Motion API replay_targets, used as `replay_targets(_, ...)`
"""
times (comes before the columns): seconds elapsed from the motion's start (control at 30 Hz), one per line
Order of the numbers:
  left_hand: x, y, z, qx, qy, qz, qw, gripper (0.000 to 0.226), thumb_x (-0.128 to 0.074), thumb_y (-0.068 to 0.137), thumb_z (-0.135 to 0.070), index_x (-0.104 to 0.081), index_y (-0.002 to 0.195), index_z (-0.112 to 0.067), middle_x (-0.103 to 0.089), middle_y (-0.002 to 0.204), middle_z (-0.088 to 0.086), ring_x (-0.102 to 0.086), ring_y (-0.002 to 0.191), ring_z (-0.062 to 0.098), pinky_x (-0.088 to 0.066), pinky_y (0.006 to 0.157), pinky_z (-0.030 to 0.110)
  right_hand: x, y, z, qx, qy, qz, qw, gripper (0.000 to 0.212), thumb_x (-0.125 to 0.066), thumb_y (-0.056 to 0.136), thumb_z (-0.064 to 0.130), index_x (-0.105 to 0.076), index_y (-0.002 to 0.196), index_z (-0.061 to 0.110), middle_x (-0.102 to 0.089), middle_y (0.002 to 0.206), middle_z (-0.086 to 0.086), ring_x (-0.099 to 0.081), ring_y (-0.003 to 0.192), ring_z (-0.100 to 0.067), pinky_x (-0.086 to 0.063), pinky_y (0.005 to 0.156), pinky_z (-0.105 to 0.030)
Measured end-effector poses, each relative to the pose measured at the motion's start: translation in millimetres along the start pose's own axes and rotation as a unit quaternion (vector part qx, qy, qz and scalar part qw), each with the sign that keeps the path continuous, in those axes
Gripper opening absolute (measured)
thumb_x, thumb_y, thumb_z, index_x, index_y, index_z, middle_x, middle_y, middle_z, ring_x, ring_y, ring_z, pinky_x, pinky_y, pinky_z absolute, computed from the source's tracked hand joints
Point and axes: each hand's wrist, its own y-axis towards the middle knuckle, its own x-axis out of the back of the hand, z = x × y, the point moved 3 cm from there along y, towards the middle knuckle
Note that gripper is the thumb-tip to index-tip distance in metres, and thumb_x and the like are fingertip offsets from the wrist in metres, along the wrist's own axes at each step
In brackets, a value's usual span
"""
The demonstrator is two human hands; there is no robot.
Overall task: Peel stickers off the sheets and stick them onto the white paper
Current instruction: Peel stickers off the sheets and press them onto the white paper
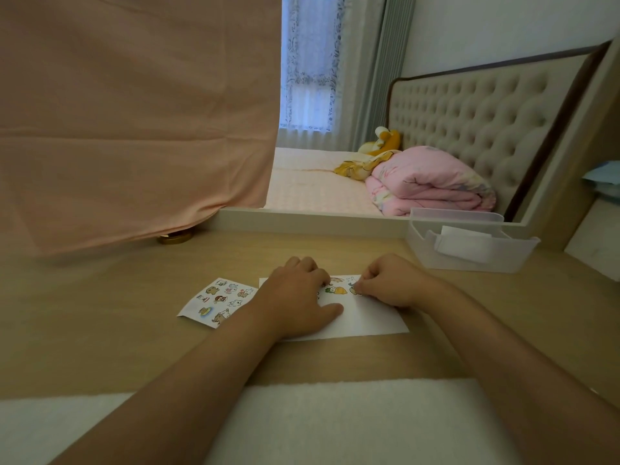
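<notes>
White paper (365,318): flat, long axis left-right, pressed under left hand (295,297), fingers bent, grip indiscernible. Sticker (355,290): pinched by right hand (389,283) fingertips at paper's far edge. Sticker sheet (218,300): left of left fingers.

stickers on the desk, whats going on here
A person is putting stickers on the white paper. The left hand rests on the paper, steadying it, while the right hand pinches a sticker near its far right corner. A few already sit along the far edge. A sticker sheet lies left of the paper.
</notes>
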Motion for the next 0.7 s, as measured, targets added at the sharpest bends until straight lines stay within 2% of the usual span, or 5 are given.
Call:
replay_targets(0.13,-1.3,0.0,-2.0,0.003,0.016,-0.010,1.000,0.054,-0.055,0.089,-0.058,-0.054,0.133,-0.026,-0.049,0.127,-0.005,-0.041,0.119,0.016,-0.035,0.102,0.034,-3.2,2.0,0.0,0.004,-0.025,-0.015,1.000,0.026,-0.073,0.088,0.033,-0.076,0.085,0.007,-0.071,0.086,-0.004,-0.062,0.080,-0.018,-0.050,0.068,-0.029)
replay_targets(0.37,-4.4,-0.9,-18.2,-0.047,-0.047,0.006,0.998,0.043,-0.055,0.091,-0.032,-0.054,0.133,-0.021,-0.050,0.131,-0.007,-0.040,0.120,0.015,-0.040,0.102,0.033,-4.1,3.9,0.1,0.006,-0.066,-0.070,0.995,0.016,-0.079,0.081,0.037,-0.071,0.071,0.027,-0.065,0.076,0.013,-0.061,0.075,-0.005,-0.051,0.064,-0.024)
replay_targets(0.47,-6.6,-1.9,-20.4,-0.034,-0.056,0.010,0.998,0.038,-0.052,0.091,-0.028,-0.057,0.127,-0.020,-0.054,0.125,-0.007,-0.042,0.113,0.014,-0.045,0.096,0.037,-0.8,0.8,-1.7,0.007,-0.081,-0.113,0.990,0.023,-0.083,0.075,0.043,-0.068,0.085,0.030,-0.057,0.080,0.017,-0.060,0.085,-0.009,-0.052,0.074,-0.027)
replay_targets(0.57,-6.9,-3.5,-20.4,-0.031,-0.051,0.010,0.998,0.039,-0.050,0.091,-0.027,-0.056,0.129,-0.022,-0.054,0.124,-0.007,-0.041,0.112,0.014,-0.046,0.094,0.038,0.1,-3.3,-6.2,-0.007,-0.069,-0.124,0.990,0.042,-0.084,0.072,0.048,-0.063,0.102,0.027,-0.052,0.093,0.012,-0.055,0.092,-0.012,-0.043,0.070,-0.027)
replay_targets(0.7,-6.9,-4.5,-22.0,-0.046,-0.034,0.017,0.998,0.048,-0.046,0.094,-0.026,-0.050,0.141,-0.030,-0.050,0.128,-0.007,-0.039,0.117,0.015,-0.044,0.094,0.034,2.6,-7.7,-13.3,0.009,-0.042,-0.110,0.993,0.023,-0.070,0.085,0.026,-0.064,0.108,0.027,-0.063,0.107,0.004,-0.058,0.094,-0.013,-0.042,0.070,-0.026)
